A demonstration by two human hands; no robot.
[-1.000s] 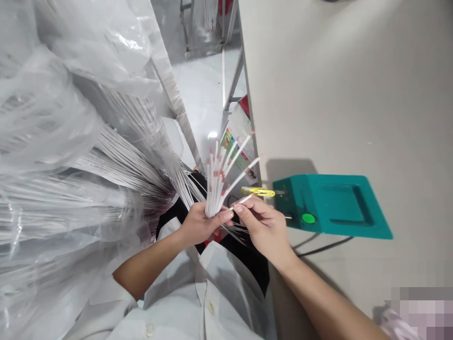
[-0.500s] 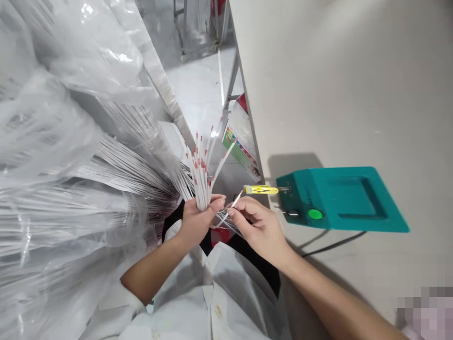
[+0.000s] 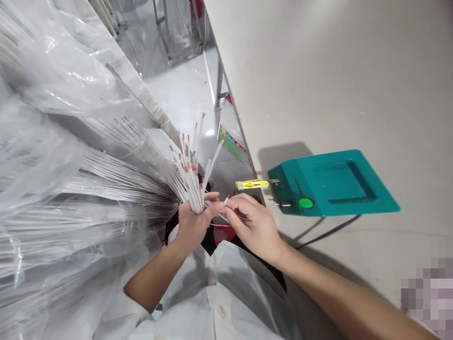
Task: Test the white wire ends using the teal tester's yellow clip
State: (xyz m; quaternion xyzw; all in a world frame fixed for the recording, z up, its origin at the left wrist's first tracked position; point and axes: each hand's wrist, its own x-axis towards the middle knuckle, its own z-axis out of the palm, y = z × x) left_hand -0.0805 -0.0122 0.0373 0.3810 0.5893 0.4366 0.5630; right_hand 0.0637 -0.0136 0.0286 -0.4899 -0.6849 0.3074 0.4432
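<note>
A bundle of white wires (image 3: pixel 193 184) with reddish-brown tips stands upright in my left hand (image 3: pixel 194 224), which is closed around it. My right hand (image 3: pixel 253 222) pinches one white wire (image 3: pixel 225 201) near its tip, close beside my left thumb. To the right of the hands sits a teal tester box (image 3: pixel 332 184) with a green button (image 3: pixel 306 203). A yellow clip (image 3: pixel 253 184) juts from the box toward my right hand; the pinched wire is apart from it. The lower lengths of the wires are mostly hidden behind my hands.
Many white wires (image 3: pixel 120 174) under clear plastic sheeting (image 3: pixel 42 137) fill the left side. The pale table (image 3: pixel 318 94) spans the right, with a black cable (image 3: pixel 329 230) behind the box. A printed carton (image 3: pixel 231 137) and a wheeled metal rack (image 3: pixel 166 38) stand on the floor.
My right hand has drawn the wire's tip away from the yellow clip, toward my left hand. The view has shifted slightly, so the box appears farther left and higher.
</note>
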